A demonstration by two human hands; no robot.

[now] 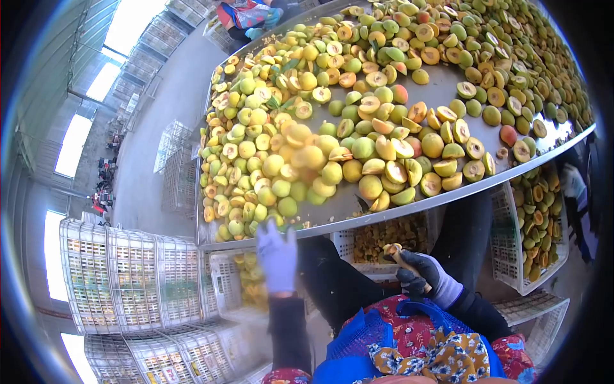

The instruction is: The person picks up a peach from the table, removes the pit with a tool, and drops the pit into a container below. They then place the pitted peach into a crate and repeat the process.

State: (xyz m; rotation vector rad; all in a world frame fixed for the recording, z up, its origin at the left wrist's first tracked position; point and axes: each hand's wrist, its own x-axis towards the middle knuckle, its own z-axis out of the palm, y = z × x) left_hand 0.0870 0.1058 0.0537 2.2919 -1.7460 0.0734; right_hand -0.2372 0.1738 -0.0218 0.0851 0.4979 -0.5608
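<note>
My left hand [278, 259], in a pale lavender glove, is at the near edge of the metal table [345, 208]. Its fingers are apart and hold nothing I can see. Just beyond it lie halved and whole yellow-green fruits [288, 206], like peaches or apricots; some in the middle are smeared by motion. Below that hand, blurred fruit [251, 278] shows over a white crate [224, 281]. My right hand [425, 275], in a grey-palmed glove, is closed round a short wooden-handled tool [403, 261] above my lap. The tool's tip is too small to make out.
A crate [345, 246] of small fruit pieces stands under the table between my legs. To the right is a crate [511, 243] of fruit halves, with another person's gloved hand [574, 182] nearby. Stacked crates [131, 275] stand left. Another person [249, 16] works across the table.
</note>
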